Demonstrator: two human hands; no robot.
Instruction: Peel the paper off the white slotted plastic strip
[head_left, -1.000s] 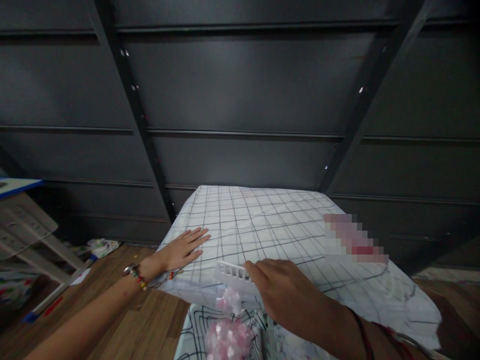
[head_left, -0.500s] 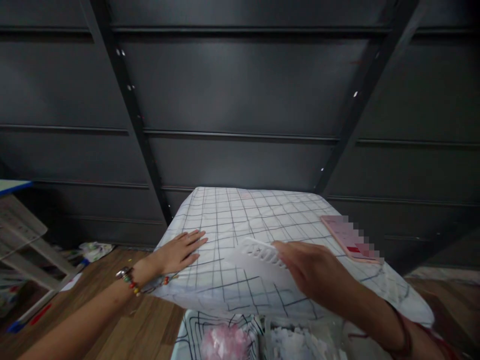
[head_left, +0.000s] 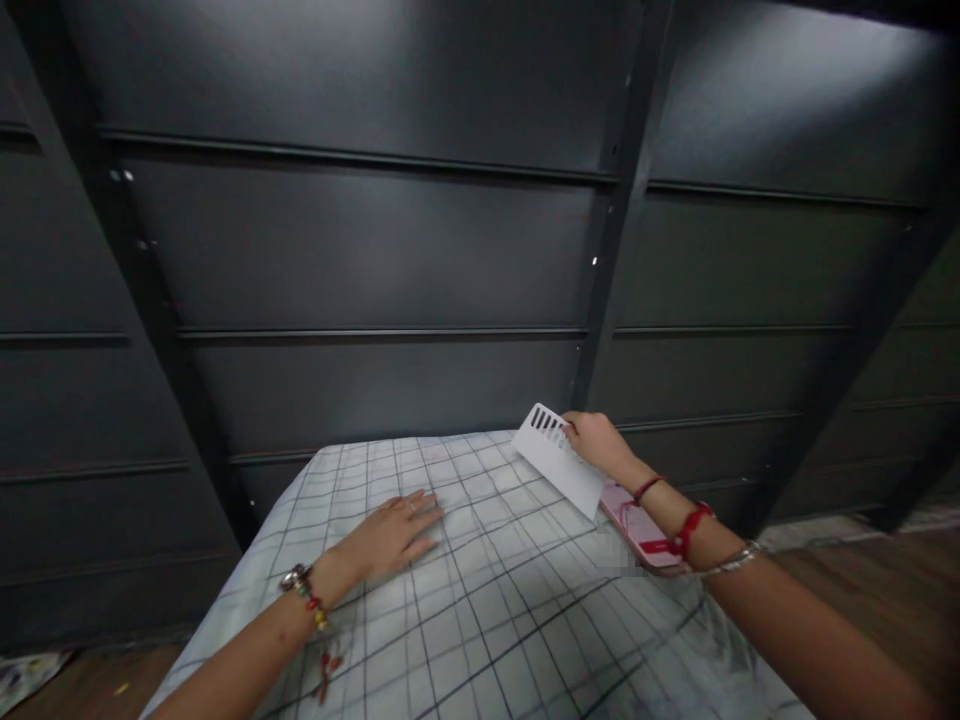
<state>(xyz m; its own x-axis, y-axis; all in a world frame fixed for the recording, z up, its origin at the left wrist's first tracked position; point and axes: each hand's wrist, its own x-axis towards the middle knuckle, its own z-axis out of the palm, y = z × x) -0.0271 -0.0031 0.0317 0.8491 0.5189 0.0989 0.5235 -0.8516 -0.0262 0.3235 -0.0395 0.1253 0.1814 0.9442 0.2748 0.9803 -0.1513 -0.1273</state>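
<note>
My left hand [head_left: 396, 535] lies flat on a white cloth with dark grid lines [head_left: 480, 610], fingers spread, holding nothing. Near the cloth's far right edge, my right hand [head_left: 600, 440] grips a thin white plastic sheet with a row of slots [head_left: 559, 472] along its upper edge. The sheet is tilted, its long lower edge at or close to the cloth; I cannot tell whether it touches. Under my right forearm is a pink phone-like slab [head_left: 637, 530], partly covered by the wrist and the sheet.
A dark panelled wall [head_left: 375, 270] with ribs and posts rises right behind the cloth-covered surface. Wooden floor [head_left: 862, 575] shows at the right. Some crumpled material [head_left: 30, 680] lies on the floor at the lower left.
My right hand has carried the white slotted sheet away from me toward the far right edge. My left hand stays flat on the cloth. The view has shifted, and the bins below are out of sight.
</note>
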